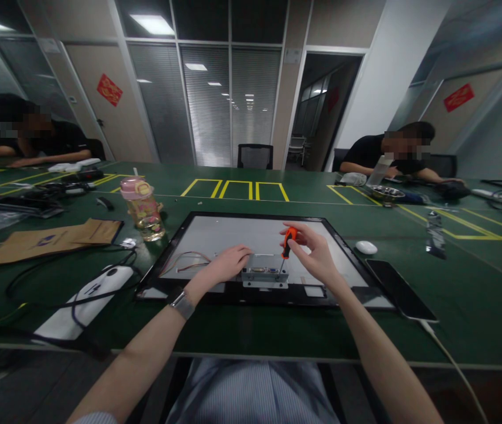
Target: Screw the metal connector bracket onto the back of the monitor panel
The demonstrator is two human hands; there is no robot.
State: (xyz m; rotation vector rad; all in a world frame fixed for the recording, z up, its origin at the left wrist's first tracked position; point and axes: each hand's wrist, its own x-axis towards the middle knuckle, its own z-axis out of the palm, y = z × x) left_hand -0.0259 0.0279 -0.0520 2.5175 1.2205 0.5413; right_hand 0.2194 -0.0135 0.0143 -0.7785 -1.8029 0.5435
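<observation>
A flat display panel [215, 229] with a black frame and a pale grey back lies before me on the green table. Near its close edge sits a metal bracket [265, 284] with ports along it. My right hand [315, 250] grips an orange and black screwdriver [290, 240], its shaft pointing down at the right part of the bracket. Whether the tip sits in a screw is too small to tell. At the bracket's left end rests my left hand [228, 263], fingers stretched and lying low; its thumb is hidden. Thin wires [189, 259] lie on the panel left of that hand.
Left of the panel stand a pink-lidded bottle [140, 206], a brown paper bag [52, 240] and a white power strip [87, 303] with cables. To the right lie a phone [401, 288] and a white mouse [366, 247]. Other people [387, 153] sit across the table.
</observation>
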